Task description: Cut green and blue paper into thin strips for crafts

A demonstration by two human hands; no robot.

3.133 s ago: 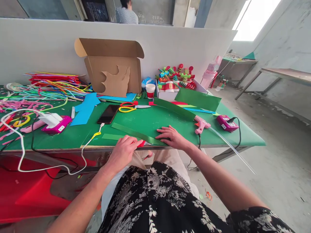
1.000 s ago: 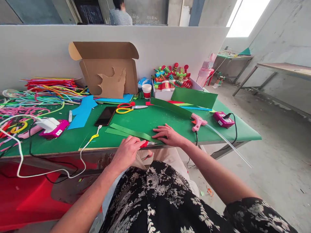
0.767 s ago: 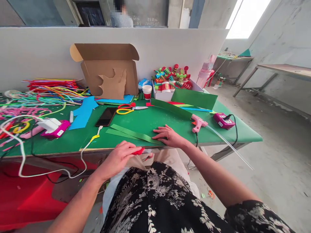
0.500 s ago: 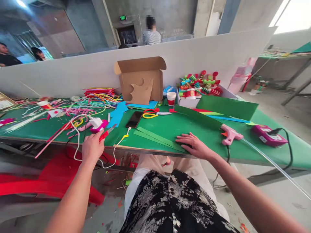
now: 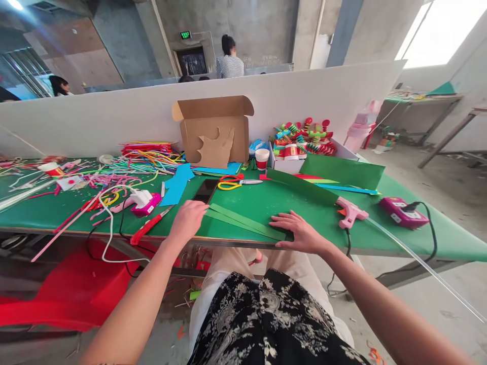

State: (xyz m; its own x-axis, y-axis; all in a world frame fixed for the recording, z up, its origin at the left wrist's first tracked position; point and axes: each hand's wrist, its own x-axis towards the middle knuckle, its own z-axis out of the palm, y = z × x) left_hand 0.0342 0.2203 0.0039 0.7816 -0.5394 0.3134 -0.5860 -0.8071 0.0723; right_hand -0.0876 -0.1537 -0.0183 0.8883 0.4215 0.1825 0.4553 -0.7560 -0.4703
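Observation:
My left hand (image 5: 189,219) is closed with its fingertips down at the left ends of the green paper strips (image 5: 238,221), beside the phone (image 5: 206,190); what it pinches, if anything, is hidden. My right hand (image 5: 299,232) lies flat with fingers apart, touching the strips' right ends. Something dark shows beneath its palm. A red utility knife (image 5: 146,228) rests at the table edge, left of my left hand, blade pointing up and right. Beyond the strips lie yellow-and-red scissors (image 5: 238,182).
A pink glue gun (image 5: 352,213) and purple power box (image 5: 403,212) are at right. Dark green sheets (image 5: 344,173) stand behind them. A cardboard box (image 5: 215,137), paper cup (image 5: 262,159) and toy-filled carton (image 5: 291,166) line the partition. Pipe cleaners (image 5: 152,157) cover the left.
My left hand has let go of the red utility knife, now lying at the table edge, and moved right to the strips' left ends. My right hand stays on the strips.

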